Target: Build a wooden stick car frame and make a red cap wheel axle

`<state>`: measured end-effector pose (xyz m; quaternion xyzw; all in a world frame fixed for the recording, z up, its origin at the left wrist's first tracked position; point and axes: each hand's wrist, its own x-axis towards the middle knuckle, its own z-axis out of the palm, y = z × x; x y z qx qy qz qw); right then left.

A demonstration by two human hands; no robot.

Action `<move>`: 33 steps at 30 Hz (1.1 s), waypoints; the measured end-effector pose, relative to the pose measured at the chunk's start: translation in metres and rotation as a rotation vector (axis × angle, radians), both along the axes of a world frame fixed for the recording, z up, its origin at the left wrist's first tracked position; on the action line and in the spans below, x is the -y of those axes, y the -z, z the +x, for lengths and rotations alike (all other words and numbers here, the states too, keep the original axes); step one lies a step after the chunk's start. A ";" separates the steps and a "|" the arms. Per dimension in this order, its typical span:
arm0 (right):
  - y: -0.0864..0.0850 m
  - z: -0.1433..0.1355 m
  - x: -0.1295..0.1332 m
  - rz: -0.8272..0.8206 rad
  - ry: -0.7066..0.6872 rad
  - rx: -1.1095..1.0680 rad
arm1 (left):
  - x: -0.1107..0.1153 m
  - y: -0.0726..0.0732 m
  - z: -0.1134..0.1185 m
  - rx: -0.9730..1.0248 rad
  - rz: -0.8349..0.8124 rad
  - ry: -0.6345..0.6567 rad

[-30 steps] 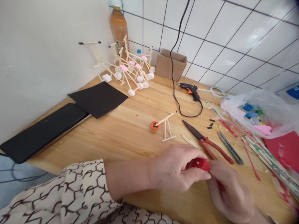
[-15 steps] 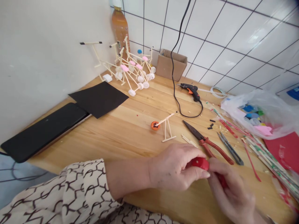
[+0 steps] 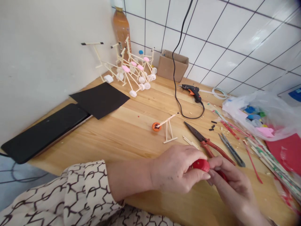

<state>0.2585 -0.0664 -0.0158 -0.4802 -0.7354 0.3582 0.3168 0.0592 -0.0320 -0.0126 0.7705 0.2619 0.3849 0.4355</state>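
Note:
A round red cap [image 3: 201, 164] with a small pale spot is pinched between the thumb and fingers of my left hand [image 3: 177, 169]. My right hand [image 3: 232, 188] is beside it, its thumb and fingertips closed on a slim red tool [image 3: 221, 175] whose tip is hidden at the cap. Behind my left hand stand joined pale sticks [image 3: 169, 128] with an orange cap [image 3: 156, 126] at one end. Red-handled pliers [image 3: 204, 139] lie just beyond my hands, with a few loose sticks [image 3: 190, 142] to their left.
Stick-and-cap models [image 3: 134, 67] stand at the back left by a bottle [image 3: 121, 31]. Black card [image 3: 100, 100] and a black phone [image 3: 47, 130] lie left. A glue gun [image 3: 192, 91], snips [image 3: 231, 149] and a bag of caps [image 3: 261, 116] are right; a carton [image 3: 172, 66] is behind.
My right hand has turned and its fingers have shifted beside the red cap, showing more of the palm side. My left hand has barely moved.

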 end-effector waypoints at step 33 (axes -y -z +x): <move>0.003 0.017 -0.025 -0.603 -0.120 -0.419 | -0.010 0.006 0.007 -0.091 -0.431 -0.082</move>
